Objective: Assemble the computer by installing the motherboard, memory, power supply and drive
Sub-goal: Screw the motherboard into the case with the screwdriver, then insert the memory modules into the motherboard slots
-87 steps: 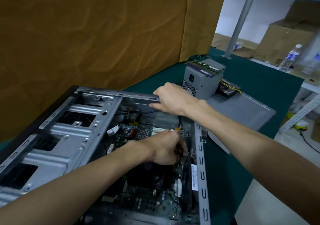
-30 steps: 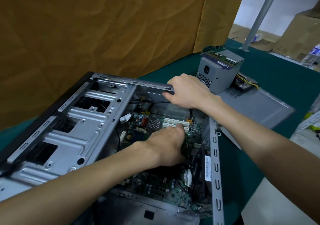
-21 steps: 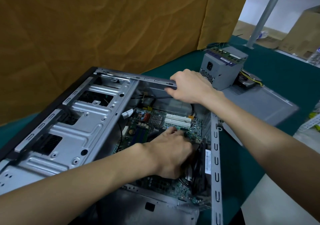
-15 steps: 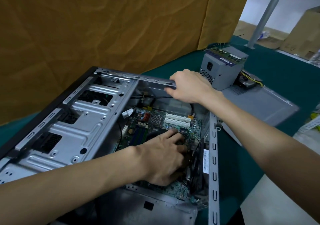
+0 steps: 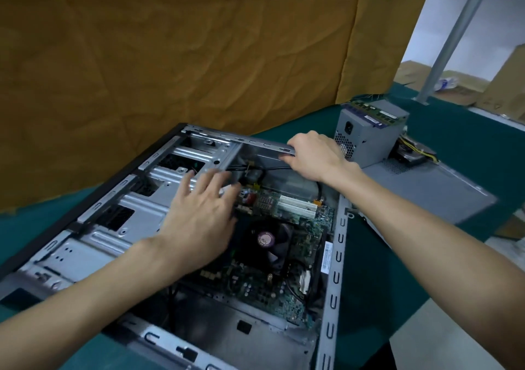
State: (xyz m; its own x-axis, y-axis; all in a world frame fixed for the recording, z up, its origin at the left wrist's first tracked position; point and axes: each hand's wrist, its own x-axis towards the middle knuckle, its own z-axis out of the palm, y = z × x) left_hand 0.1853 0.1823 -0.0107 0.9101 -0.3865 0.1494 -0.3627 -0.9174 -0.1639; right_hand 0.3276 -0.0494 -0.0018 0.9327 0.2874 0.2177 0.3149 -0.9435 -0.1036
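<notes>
An open grey computer case [image 5: 332,258] lies on its side on the green table. The green motherboard [image 5: 295,219] sits inside it, with a black CPU fan [image 5: 265,239] and white slots. My left hand [image 5: 199,216] hovers over the board's left part with fingers spread and blurred, holding nothing. My right hand [image 5: 312,156] grips the case's far top rail. A grey power supply [image 5: 369,138] stands on the table beyond the case, with memory sticks [image 5: 372,112] lying on top. A drive [image 5: 412,153] with coloured wires lies just behind it.
The grey side panel [image 5: 426,187] lies flat to the right of the case. The silver drive cage [image 5: 119,216] fills the case's left half. An orange-brown cloth [image 5: 170,57] hangs behind. A metal post [image 5: 451,37] and cardboard boxes stand at the back right.
My left hand has lifted off the motherboard near the fan and swung up and left, fingers now spread. The fan is now uncovered. My right hand still holds the rail.
</notes>
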